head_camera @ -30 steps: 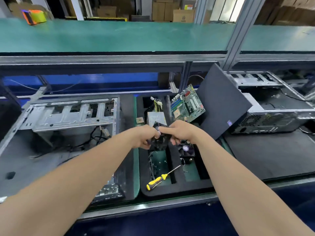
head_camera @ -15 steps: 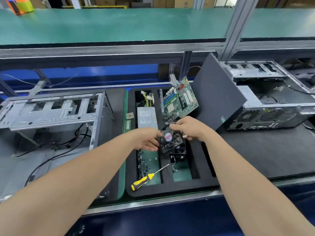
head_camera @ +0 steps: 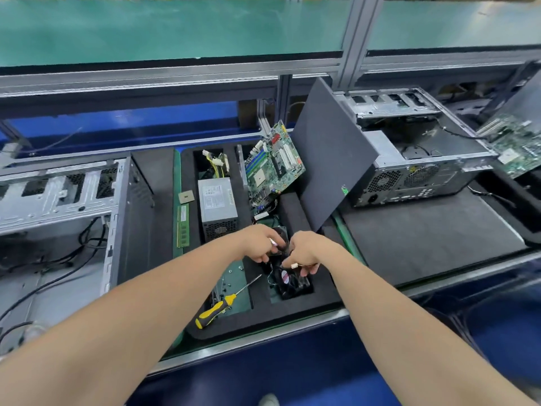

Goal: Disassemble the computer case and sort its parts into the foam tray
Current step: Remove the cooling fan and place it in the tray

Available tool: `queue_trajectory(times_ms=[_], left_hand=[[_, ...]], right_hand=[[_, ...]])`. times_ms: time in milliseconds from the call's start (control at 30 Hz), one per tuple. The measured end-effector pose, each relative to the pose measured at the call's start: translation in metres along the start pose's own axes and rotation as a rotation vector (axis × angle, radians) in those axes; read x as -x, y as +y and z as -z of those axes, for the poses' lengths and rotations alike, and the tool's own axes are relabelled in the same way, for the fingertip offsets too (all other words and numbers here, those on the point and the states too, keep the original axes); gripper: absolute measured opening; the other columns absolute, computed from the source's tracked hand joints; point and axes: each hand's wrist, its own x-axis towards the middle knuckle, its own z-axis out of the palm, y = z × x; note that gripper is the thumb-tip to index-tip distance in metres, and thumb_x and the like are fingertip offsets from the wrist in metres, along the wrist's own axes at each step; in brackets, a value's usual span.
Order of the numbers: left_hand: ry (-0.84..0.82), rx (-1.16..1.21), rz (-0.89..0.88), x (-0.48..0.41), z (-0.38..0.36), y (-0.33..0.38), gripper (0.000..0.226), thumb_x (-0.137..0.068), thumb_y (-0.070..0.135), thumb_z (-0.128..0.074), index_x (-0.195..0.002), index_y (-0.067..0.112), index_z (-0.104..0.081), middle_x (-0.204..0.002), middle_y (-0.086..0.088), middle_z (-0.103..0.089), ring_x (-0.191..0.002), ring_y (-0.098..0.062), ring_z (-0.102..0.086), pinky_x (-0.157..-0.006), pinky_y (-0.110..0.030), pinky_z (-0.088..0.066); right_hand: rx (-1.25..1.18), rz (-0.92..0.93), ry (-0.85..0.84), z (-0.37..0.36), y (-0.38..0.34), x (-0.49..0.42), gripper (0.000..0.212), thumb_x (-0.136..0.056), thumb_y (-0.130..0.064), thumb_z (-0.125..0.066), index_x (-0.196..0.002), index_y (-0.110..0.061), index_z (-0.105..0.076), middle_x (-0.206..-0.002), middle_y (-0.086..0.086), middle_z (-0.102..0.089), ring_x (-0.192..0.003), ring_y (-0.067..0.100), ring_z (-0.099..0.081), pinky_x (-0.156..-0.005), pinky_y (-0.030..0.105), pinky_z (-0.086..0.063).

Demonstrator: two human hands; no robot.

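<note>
The black foam tray [head_camera: 292,316] lies in front of me, between two computer cases. My left hand [head_camera: 259,241] grips a black fan [head_camera: 281,236] over the tray's right slot. My right hand [head_camera: 303,253] pinches the fan's thin cable with its white connector [head_camera: 295,265]. Below them a second black fan with a red label [head_camera: 291,284] lies in that slot. The open, stripped case [head_camera: 67,206] stands at the left. In the tray are a grey power supply [head_camera: 218,205], a green motherboard [head_camera: 273,168] standing tilted, and a yellow-handled screwdriver [head_camera: 219,307].
A RAM stick [head_camera: 183,225] and a CPU chip [head_camera: 186,197] lie left of the tray. A dark side panel [head_camera: 330,159] leans on a second case [head_camera: 409,159] at the right. Black mat [head_camera: 424,238] covers the bench there. A shelf rail [head_camera: 175,74] crosses above.
Both hands have brought the fan down and forward over the tray's right slot. My right hand has shifted from the fan's body to its cable. The camera has tilted further down.
</note>
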Motion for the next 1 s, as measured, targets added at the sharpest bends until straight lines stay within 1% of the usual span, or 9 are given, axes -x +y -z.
queue_trajectory(times_ms=[133, 300, 400, 467, 600, 700, 833, 933, 1000], left_hand=[[0.053, 0.055, 0.016, -0.003, 0.004, -0.014, 0.03, -0.099, 0.006, -0.054, -0.119, 0.022, -0.07, -0.119, -0.005, -0.067, -0.071, -0.017, -0.065, -0.057, -0.022, -0.052], [0.078, 0.033, 0.034, 0.005, 0.01, -0.023, 0.023, -0.097, 0.009, -0.056, -0.104, 0.026, -0.07, -0.11, -0.006, -0.071, -0.07, -0.019, -0.066, -0.056, -0.022, -0.052], [0.077, -0.034, 0.056, 0.016, 0.014, -0.026, 0.024, -0.093, 0.01, -0.056, -0.105, 0.023, -0.072, -0.107, -0.003, -0.073, -0.075, -0.019, -0.07, -0.062, -0.025, -0.056], [0.08, -0.072, 0.066, 0.025, 0.017, -0.028, 0.024, -0.093, 0.011, -0.054, -0.106, 0.021, -0.072, -0.105, -0.002, -0.073, -0.077, -0.019, -0.07, -0.06, -0.024, -0.055], [0.1, -0.126, 0.082, 0.045, 0.025, -0.033, 0.026, -0.092, 0.01, -0.054, -0.11, 0.015, -0.073, -0.106, -0.001, -0.072, -0.078, -0.021, -0.069, -0.062, -0.026, -0.055], [0.08, -0.191, 0.117, 0.06, 0.026, -0.04, 0.02, -0.093, 0.016, -0.063, -0.111, 0.017, -0.072, -0.105, -0.006, -0.073, -0.078, -0.024, -0.067, -0.069, -0.03, -0.058], [0.03, -0.31, 0.191, 0.074, 0.012, -0.053, 0.023, -0.093, 0.024, -0.069, -0.111, 0.009, -0.07, -0.1, -0.009, -0.072, -0.085, -0.029, -0.07, -0.085, -0.037, -0.062], [0.017, -0.355, 0.229, 0.08, -0.006, -0.066, 0.034, -0.093, 0.032, -0.071, -0.114, 0.005, -0.067, -0.108, -0.016, -0.073, -0.08, -0.029, -0.067, -0.086, -0.04, -0.062], [0.022, -0.426, 0.228, 0.084, -0.017, -0.075, 0.038, -0.095, 0.037, -0.068, -0.111, 0.003, -0.066, -0.094, -0.014, -0.072, -0.071, -0.028, -0.063, -0.081, -0.035, -0.061]], right_hand=[[0.04, -0.092, 0.038, -0.019, -0.007, -0.005, 0.033, -0.101, -0.029, -0.07, -0.117, -0.001, -0.062, -0.07, 0.015, -0.075, -0.052, 0.024, -0.07, -0.069, 0.036, -0.066], [0.122, -0.165, 0.203, -0.029, -0.013, -0.007, 0.018, -0.095, -0.018, -0.073, -0.101, -0.006, -0.062, -0.075, 0.011, -0.073, -0.054, 0.025, -0.073, -0.064, 0.036, -0.066], [0.177, -0.161, 0.322, -0.028, -0.019, -0.002, 0.037, -0.081, -0.024, -0.088, -0.102, -0.009, -0.063, -0.101, 0.008, -0.064, -0.082, 0.03, -0.075, -0.071, 0.039, -0.064], [0.268, -0.139, 0.393, -0.023, -0.023, 0.002, 0.037, -0.083, -0.026, -0.083, -0.109, -0.013, -0.06, -0.112, 0.008, -0.06, -0.099, 0.032, -0.071, -0.074, 0.036, -0.054], [0.314, -0.064, 0.542, -0.016, -0.034, 0.008, 0.02, -0.086, -0.016, -0.07, -0.094, -0.014, -0.052, -0.111, 0.011, -0.067, -0.103, 0.035, -0.067, -0.074, 0.035, -0.043], [0.274, 0.018, 0.608, -0.018, -0.049, 0.014, 0.015, -0.092, -0.024, -0.069, -0.095, -0.01, -0.066, -0.106, 0.014, -0.072, -0.102, 0.035, -0.07, -0.075, 0.034, -0.049], [-0.014, 0.042, 0.513, -0.034, -0.072, 0.027, 0.019, -0.093, -0.022, -0.063, -0.097, -0.008, -0.075, -0.099, 0.014, -0.074, -0.087, 0.035, -0.073, -0.073, 0.038, -0.059], [-0.232, -0.016, 0.261, -0.051, -0.081, 0.036, 0.023, -0.096, -0.018, -0.061, -0.086, 0.0, -0.07, -0.075, 0.017, -0.076, -0.058, 0.027, -0.071, -0.054, 0.03, -0.057], [-0.292, -0.093, 0.08, -0.064, -0.08, 0.042, 0.028, -0.101, -0.022, -0.062, -0.088, 0.001, -0.068, -0.07, 0.02, -0.073, -0.05, 0.024, -0.063, -0.053, 0.028, -0.054]])
